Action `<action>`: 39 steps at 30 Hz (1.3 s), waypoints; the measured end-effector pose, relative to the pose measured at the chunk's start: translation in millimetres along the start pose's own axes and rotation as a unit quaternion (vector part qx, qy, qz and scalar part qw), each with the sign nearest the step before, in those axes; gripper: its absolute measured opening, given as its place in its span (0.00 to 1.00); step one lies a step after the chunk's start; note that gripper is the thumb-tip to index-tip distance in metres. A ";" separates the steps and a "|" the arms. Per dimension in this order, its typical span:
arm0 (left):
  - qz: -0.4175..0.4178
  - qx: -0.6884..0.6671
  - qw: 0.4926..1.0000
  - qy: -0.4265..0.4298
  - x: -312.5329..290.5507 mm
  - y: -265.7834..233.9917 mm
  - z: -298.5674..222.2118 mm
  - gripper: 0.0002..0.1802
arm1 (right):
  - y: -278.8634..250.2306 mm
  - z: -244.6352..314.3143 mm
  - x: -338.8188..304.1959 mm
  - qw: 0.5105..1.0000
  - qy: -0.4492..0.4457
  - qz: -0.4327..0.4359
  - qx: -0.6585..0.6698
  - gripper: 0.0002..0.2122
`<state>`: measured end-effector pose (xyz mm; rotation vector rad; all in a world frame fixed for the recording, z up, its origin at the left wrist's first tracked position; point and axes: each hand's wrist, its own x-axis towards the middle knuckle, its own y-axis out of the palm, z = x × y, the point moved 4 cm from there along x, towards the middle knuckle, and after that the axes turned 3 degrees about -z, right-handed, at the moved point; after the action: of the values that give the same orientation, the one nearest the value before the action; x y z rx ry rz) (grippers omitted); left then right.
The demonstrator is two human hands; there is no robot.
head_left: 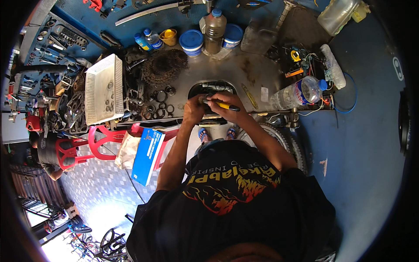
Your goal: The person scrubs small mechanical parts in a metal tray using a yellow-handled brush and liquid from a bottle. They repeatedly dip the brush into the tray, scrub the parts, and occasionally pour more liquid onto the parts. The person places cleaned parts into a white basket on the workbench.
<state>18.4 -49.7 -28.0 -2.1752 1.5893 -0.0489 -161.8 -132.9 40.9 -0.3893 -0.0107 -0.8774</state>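
Note:
My right hand (224, 104) is wrapped round a tool with a yellow and black handle (228, 106). The handle points right, and the tool's working end is too small to make out between my hands. Close beside it, my left hand (193, 109) is closed, its fingertips at that end of the tool; what they pinch is hidden. Both hands are over the near part of a dark basin (191, 92) set at the bench's front edge. Small metal parts (214, 85) lie inside it, partly covered by my hands.
Left of the basin are loose rings (161, 96), bicycle sprockets (163, 67) and a white perforated basket (90, 94). Blue-lidded tubs (191, 40) and a bottle (215, 32) stand behind. A large clear bottle (288, 97) lies right. A red chair (99, 142) holds a blue box (148, 155).

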 end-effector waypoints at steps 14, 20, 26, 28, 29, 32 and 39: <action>-0.023 -0.161 0.987 -0.018 -10.4 -7.1 -29.0 0.16 | -9.4 13.6 6.5 0.979 -0.139 -0.116 -0.095 0.09; -0.055 -0.102 0.993 0.015 -4.0 0.7 -38.8 0.17 | -21.5 8.2 -1.7 0.968 -0.135 -0.196 -0.084 0.10; -0.051 -0.079 0.994 0.052 7.1 5.6 -38.5 0.13 | -23.3 2.7 -1.1 0.988 0.066 -0.132 -0.055 0.09; -0.051 -0.119 0.990 0.055 10.7 7.4 -37.4 0.12 | -24.8 7.0 -0.8 0.985 0.099 -0.132 -0.047 0.12; -0.052 -0.153 0.986 0.052 11.3 8.8 -36.5 0.12 | -25.8 9.7 -0.4 0.985 0.089 -0.145 -0.042 0.13; -0.047 -0.165 0.984 0.038 11.2 14.0 -33.2 0.13 | -26.6 1.9 -0.3 0.982 0.133 -0.133 -0.012 0.13; -0.037 -0.258 0.965 0.030 12.1 8.2 -24.2 0.15 | -27.6 -24.9 -17.0 0.981 0.042 -0.004 -0.189 0.12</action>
<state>8.2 -70.7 -12.1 -2.6434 1.6948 0.3132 -197.2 -144.5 23.9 -0.7071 0.2363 -0.9032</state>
